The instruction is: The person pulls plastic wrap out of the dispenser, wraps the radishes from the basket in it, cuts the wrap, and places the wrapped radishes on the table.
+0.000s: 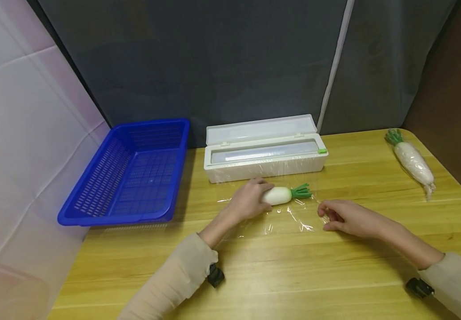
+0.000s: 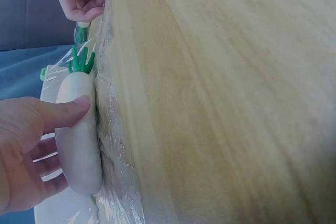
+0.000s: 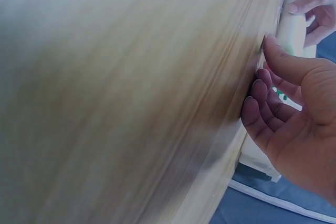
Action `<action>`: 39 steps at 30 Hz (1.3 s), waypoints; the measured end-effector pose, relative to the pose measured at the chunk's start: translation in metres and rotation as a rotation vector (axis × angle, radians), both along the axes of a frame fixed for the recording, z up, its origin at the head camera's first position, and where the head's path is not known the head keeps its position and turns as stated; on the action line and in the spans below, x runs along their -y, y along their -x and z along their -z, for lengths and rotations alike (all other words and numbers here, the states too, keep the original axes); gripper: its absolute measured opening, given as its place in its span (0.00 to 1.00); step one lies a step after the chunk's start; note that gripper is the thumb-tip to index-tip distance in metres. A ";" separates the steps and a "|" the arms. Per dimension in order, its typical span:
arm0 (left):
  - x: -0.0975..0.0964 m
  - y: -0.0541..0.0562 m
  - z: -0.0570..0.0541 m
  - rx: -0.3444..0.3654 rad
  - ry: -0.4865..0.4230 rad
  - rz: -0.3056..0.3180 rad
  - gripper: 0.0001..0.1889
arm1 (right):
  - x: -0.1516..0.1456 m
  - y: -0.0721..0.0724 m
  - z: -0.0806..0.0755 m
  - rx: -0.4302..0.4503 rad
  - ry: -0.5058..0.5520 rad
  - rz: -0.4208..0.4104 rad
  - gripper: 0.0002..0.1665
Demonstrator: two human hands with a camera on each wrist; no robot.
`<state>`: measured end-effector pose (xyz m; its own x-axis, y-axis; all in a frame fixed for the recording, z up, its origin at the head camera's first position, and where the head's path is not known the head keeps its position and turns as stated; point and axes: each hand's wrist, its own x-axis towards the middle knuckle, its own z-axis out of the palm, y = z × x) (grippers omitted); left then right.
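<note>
A white radish (image 1: 277, 195) with green stem stubs lies on a sheet of cling film (image 1: 270, 226) spread over the table. My left hand (image 1: 250, 198) grips its body, and in the left wrist view the thumb lies along the upper side of the radish (image 2: 79, 140) while the fingers reach round beneath. To the right, my right hand (image 1: 344, 217) has curled fingers at the film's right edge, pinching a bit of it between thumb and fingers. In the right wrist view, the thumb of the right hand (image 3: 299, 108) sits at the film's edge.
Behind the radish stands a white cling film box (image 1: 266, 166), lid raised, with film coming down its front. A blue plastic basket (image 1: 174, 178) stands at the left. Another radish (image 1: 413, 162), wrapped in film, lies at the far right of the wooden table (image 1: 278, 275).
</note>
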<state>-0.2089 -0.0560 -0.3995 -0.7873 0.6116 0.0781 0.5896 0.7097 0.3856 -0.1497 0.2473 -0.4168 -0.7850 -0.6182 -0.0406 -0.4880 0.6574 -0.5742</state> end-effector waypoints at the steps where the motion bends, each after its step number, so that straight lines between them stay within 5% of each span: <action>1: 0.000 0.000 0.000 0.002 0.003 -0.001 0.34 | 0.000 0.000 0.000 0.002 0.000 0.001 0.14; 27: 0.012 -0.003 -0.003 0.062 -0.025 -0.038 0.34 | -0.003 -0.004 0.001 -0.040 0.022 -0.001 0.13; 39: 0.034 -0.007 -0.009 0.066 -0.140 -0.070 0.30 | -0.004 -0.006 0.003 -0.038 0.045 0.002 0.16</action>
